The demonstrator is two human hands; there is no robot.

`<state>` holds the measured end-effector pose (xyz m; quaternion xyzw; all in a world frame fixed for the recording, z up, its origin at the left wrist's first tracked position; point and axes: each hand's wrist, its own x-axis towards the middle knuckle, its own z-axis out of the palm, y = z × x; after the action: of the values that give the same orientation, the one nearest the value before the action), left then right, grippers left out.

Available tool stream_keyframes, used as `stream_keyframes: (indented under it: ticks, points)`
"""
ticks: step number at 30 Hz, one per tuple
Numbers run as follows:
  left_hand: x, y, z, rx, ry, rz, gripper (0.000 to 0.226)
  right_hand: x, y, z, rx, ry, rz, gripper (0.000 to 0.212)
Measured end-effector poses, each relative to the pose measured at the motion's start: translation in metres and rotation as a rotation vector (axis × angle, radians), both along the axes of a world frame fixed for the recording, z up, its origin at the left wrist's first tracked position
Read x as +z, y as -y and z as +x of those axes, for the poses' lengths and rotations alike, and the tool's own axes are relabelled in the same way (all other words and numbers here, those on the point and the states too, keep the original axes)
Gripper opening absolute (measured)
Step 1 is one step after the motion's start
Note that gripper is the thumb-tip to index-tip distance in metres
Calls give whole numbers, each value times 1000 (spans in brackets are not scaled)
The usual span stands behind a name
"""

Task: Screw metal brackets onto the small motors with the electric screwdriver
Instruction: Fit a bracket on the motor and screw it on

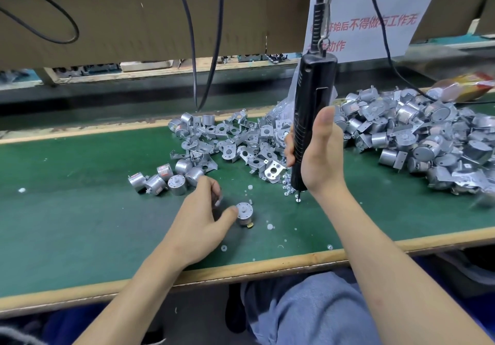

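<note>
We see the right hand [321, 157] with its fingers wrapped round the black electric screwdriver [310, 108], held upright with its tip just above the green surface [80, 224], beside loose screws [288, 183]. The left hand [198, 221] sets its thumb against a small motor [244, 213] standing on the surface; its fingers are curled, and we cannot tell whether they hold anything. Loose metal brackets [233, 141] lie heaped behind.

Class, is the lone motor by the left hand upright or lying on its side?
Upright: the motor stands on end, round face and white hub pointing up, beside the left hand.
</note>
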<state>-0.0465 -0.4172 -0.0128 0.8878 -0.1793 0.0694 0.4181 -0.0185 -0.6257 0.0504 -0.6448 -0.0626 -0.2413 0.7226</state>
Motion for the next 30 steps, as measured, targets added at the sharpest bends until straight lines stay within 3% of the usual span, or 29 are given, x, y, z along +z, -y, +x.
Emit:
stream_keyframes:
  ticks: [4, 8, 14, 20, 26, 30]
  points:
    - [-2, 2, -1, -85, 82, 40, 41, 2, -2, -1, -15, -1, 16, 80]
    - [-5, 6, -1, -148, 37, -6, 48, 2, -2, -1, -20, -2, 16, 73]
    - [-5, 10, -4, -134, 113, 41, 48, 1, -2, -2, -11, -5, 10, 82]
    - [-1, 3, -9, -103, 115, 73, 22, 1, -2, -2, -23, -4, -22, 97]
    - [-6, 1, -13, -155, 44, 35, 51, 4, -4, -4, -14, -7, -18, 102]
    - [-7, -2, -12, -207, 91, 88, 50, 6, -5, -4, 7, -7, -28, 109]
